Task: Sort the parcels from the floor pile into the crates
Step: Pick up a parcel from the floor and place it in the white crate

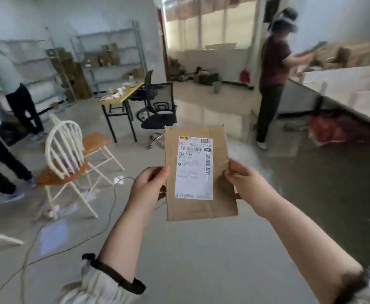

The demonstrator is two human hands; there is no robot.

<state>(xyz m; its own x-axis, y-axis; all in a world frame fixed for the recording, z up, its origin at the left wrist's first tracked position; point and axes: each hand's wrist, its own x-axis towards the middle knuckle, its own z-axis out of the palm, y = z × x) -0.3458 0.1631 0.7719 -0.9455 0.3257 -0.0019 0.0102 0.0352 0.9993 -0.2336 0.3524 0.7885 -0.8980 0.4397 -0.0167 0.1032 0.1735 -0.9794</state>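
Two hands hold one brown parcel (201, 210) upright in mid-air. The left hand (149, 187) pinches its left edge and the right hand (245, 183) its right edge, with the label (193, 167) facing up. Gripped only at the edges, it might slip. The loose cable (113, 194) on the floor (201, 260) could catch a foot. Far right, the pale crates (344, 82) are too blurred to show their contents.

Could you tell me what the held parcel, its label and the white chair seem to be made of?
The parcel looks like matte brown kraft paper: creases and a folded seam show. Its label seems smooth white printed paper, stuck flat, with barcodes. The chair appears to be white-painted wood with back spindles and an orange-brown, faintly glossy seat, though blur leaves this open.
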